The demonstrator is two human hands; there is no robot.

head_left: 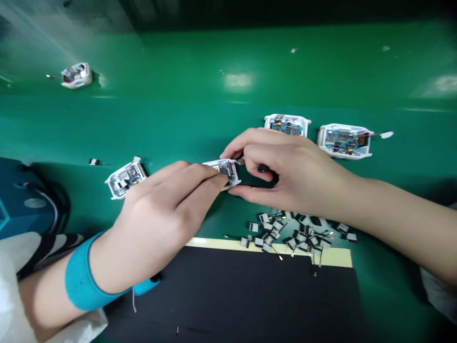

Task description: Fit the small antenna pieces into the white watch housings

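Observation:
A white watch case (233, 167) with an exposed circuit board is held between my two hands, just above the green table. My left hand (160, 205), with a blue strap round its wrist, grips the case from the left, fingertips pressed on the board. From the right, the index finger and thumb of my right hand (289, 162) hold the case's right end at its top and bottom edges. A small black round-ended thing (263, 168) shows among that hand's curled fingers; its kind is unclear. The fingers partly cover the case.
Other open watch cases lie at left (125, 178), behind my right hand (287, 125), at right (345, 140) and far left (76, 75). A pile of small black-and-white parts with thin leads (302, 236) lies by a black mat (250, 295). A blue device (24, 200) stands left.

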